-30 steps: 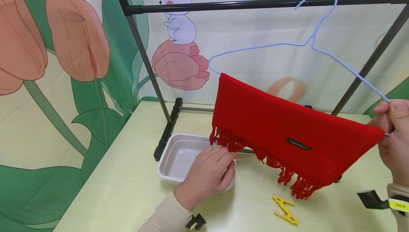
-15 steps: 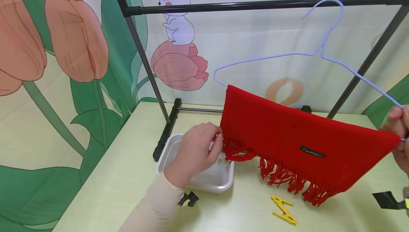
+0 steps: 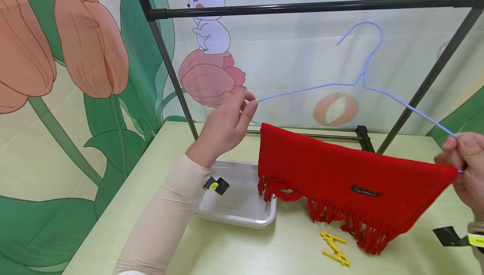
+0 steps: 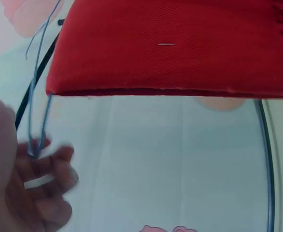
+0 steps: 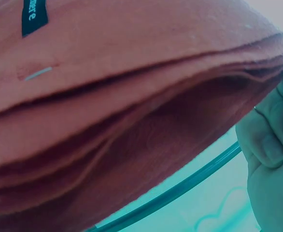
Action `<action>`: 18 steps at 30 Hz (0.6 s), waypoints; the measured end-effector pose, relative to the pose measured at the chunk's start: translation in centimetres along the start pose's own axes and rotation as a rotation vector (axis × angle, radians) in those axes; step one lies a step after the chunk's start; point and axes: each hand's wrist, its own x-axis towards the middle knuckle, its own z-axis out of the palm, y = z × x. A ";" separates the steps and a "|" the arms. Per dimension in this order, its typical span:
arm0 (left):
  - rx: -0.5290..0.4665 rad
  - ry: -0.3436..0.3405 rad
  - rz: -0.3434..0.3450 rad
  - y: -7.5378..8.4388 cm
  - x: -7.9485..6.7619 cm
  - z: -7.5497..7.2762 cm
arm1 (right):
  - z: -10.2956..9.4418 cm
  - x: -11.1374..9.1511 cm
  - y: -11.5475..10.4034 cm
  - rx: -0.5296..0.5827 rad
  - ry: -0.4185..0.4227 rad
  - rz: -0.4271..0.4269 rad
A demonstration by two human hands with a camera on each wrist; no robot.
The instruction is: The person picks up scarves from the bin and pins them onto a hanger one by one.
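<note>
A red fringed scarf with a small dark label is draped folded over the lower bar of a light-blue wire hanger. My right hand pinches the hanger's right end beside the scarf's edge; in the right wrist view its curled fingers show past the scarf's layered folds. My left hand is at the hanger's left end. There, in the left wrist view, the loosely bent fingers lie around the wire tip, with a gap to the thumb. The hanger's hook is off the rack, below its top bar.
A black metal rack spans the back of the table. Beneath the left hand stands a white plastic basin, partly covered by the arm. A yellow clothespin lies on the table in front of the scarf.
My left hand has moved up from the scarf's fringe to the hanger's left end. The hanger and scarf have come lower, the hook dropping from the bar's height to below it.
</note>
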 end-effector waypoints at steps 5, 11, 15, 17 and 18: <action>-0.224 -0.142 0.032 -0.6 1.2 0.0 | 0.4 -0.2 0.2 -0.017 0.060 -0.002; -0.505 -0.362 -0.031 -0.9 2.2 0.1 | 0.4 -0.2 0.3 -0.088 0.071 -0.036; -0.529 -0.424 -0.029 -0.6 2.2 0.5 | 1.0 -0.1 0.0 -0.272 0.166 -0.020; -0.524 -0.396 -0.022 -0.7 1.9 0.7 | 1.3 0.0 -0.4 -0.485 0.203 0.025; -0.522 -0.376 -0.022 -0.8 1.8 0.8 | 1.4 0.1 -0.6 -0.596 0.217 0.058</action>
